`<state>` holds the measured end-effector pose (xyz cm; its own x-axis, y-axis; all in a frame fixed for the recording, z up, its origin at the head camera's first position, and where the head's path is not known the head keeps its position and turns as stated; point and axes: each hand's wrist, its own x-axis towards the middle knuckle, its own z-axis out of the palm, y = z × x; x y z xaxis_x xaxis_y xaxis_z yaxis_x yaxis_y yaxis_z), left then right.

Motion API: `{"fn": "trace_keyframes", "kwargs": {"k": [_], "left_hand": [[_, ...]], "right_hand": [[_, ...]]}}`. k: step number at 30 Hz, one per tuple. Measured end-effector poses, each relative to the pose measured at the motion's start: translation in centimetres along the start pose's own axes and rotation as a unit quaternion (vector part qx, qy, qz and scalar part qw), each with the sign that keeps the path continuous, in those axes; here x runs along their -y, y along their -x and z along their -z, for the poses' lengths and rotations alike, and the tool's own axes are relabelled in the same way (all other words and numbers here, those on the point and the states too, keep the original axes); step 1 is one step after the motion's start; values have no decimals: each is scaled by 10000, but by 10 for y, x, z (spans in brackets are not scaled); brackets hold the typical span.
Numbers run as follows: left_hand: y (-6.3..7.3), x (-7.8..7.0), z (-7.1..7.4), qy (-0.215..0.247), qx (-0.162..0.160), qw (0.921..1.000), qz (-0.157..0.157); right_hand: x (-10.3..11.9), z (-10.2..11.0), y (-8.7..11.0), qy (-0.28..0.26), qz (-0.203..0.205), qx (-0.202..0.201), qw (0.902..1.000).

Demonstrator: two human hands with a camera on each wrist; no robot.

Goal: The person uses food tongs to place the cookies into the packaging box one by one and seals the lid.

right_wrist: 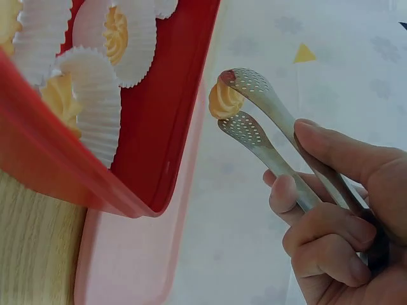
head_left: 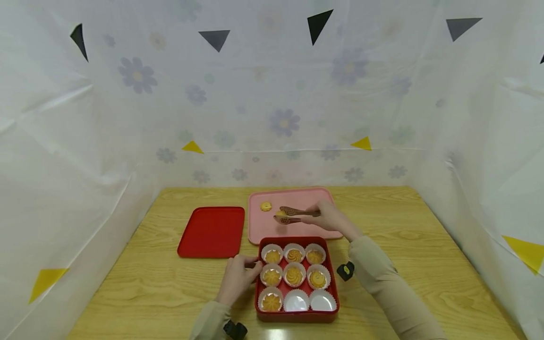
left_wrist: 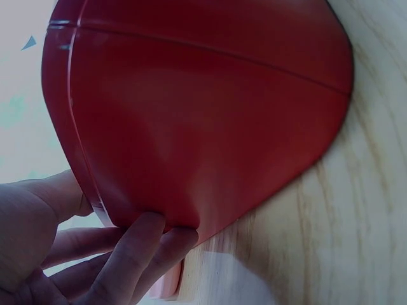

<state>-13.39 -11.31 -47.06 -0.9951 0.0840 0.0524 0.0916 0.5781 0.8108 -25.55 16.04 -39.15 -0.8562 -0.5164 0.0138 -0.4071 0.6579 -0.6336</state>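
Note:
My right hand [head_left: 329, 218] holds metal tongs [right_wrist: 254, 136] with perforated tips above the pink tray [head_left: 306, 197]. A swirled cookie [right_wrist: 226, 100] is pinched between those tips. At the left side of a square red box [head_left: 296, 317], my left hand [head_left: 237, 278] grips the wall. Its fingers [left_wrist: 137, 248] press the outside, with the thumb at the rim. White paper cups fill the box in rows. Several contain cookies [head_left: 294, 275]; in the front row, the middle cup [head_left: 296, 301] and the right cup [head_left: 323, 301] hold none. One ring-shaped cookie [head_left: 266, 206] lies on the pink tray.
A flat red lid or tray [head_left: 214, 232] lies on the wooden table [head_left: 170, 288], left of the pink tray. Pale flowered sheets [head_left: 272, 94] enclose the table at the back and both sides, with black, grey and yellow triangles on them.

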Motion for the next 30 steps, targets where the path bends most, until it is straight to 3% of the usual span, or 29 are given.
{"fn": "trace_keyframes", "kwargs": {"k": [5, 15, 24, 30], "left_hand": [[1, -1, 0, 53, 42, 10000, 8], [1, 0, -4, 71, 70, 9999, 51], [2, 2, -6, 148, 63, 9999, -50], [1, 4, -5, 83, 27, 9999, -78]], "right_hand": [[-3, 3, 16, -144, 486, 147, 9986], [-10, 16, 51, -264, 599, 381, 9971], [-21, 26, 74, -200, 1447, 814, 9859], [-22, 31, 84, -145, 1518, 1228, 9806]]}}
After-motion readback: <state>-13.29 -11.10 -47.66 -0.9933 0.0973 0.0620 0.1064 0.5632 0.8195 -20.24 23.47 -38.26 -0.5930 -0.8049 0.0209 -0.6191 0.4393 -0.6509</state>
